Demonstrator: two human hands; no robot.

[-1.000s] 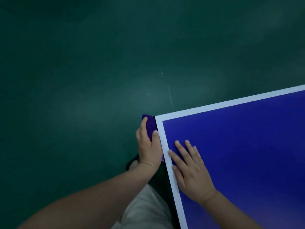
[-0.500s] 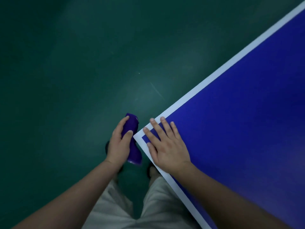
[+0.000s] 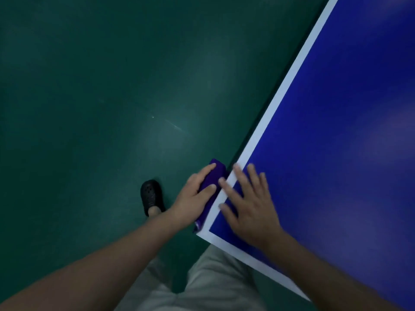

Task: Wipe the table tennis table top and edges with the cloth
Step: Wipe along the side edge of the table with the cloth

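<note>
Since half a second ago the left hand has carried the purple cloth in from open air and now sets it against the side edge of the table tennis worktop, just past the near corner; the right hand has stayed flat on the blue top near that corner, and the view has swung so the long white border line runs steeply up to the right.

At the left, dark green floor fills most of the view, with a faint pale scratch on it. Low in the middle a black perforated clog stands on the floor, the heel bare. Below it are light beige trousers and the left forearm reaching up from the bottom left.

The left hand's grip is closed around the folded cloth: the thumb lies on its upper face and the fingers curl over the far side, pressing the roll against the worktop's edge. The cloth lies along that edge, its upper end sticking out beyond the fingertips and its lower end near the corner.

To the right, the right hand lies palm down with its fingers spread and straight, holding nothing; the fingertips reach the white border. Its forearm leaves at the bottom right.
</note>
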